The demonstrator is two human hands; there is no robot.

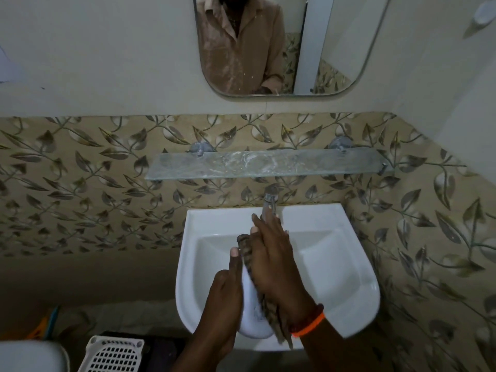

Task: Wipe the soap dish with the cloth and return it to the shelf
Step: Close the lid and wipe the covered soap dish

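Over the sink our left hand grips the white dish, thumb along its rim to steady it, while our right hand presses the cloth flat inside, shelf waiting above.

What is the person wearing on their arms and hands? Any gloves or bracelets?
No gloves: both hands are bare. The right hand has two bands at its wrist, a bright orange band and, right beside it, a darker reddish-brown band. The left hand shows no ring, watch or band. No sleeve covers either forearm in the part that shows.
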